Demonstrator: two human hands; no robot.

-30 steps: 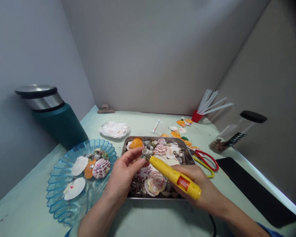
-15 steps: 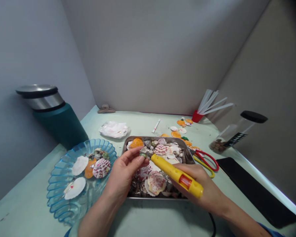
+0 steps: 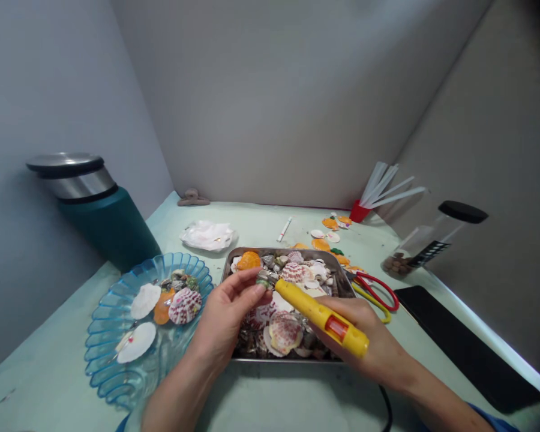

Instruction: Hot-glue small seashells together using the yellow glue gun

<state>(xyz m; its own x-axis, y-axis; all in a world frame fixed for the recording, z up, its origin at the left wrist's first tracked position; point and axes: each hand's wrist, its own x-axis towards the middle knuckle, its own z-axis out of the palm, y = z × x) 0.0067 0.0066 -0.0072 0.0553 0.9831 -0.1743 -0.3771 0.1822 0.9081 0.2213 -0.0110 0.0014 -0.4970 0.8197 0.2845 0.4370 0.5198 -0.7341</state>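
Observation:
My left hand (image 3: pixel 227 312) pinches a small greenish shell (image 3: pixel 264 280) between thumb and fingertips, above a metal tray (image 3: pixel 228 264) full of mixed seashells. My right hand (image 3: pixel 364 339) grips a yellow glue gun (image 3: pixel 323 317) with an orange window, its nozzle touching the small shell. A black cord (image 3: pixel 386 408) runs from the gun toward the near edge. Both hands hover over the tray's front half.
A blue scalloped plastic plate (image 3: pixel 112 336) with several shells lies left of the tray. Behind it stands a teal flask (image 3: pixel 96 210). Red and yellow scissors (image 3: pixel 373 291), a tilted jar (image 3: pixel 432 240), a black phone (image 3: pixel 468 348), a red cup of glue sticks (image 3: pixel 378 195) and crumpled tissue (image 3: pixel 207 235) surround the tray.
The glue gun has shifted slightly right and back, its nozzle staying at the small shell; my left hand keeps its pinch almost still.

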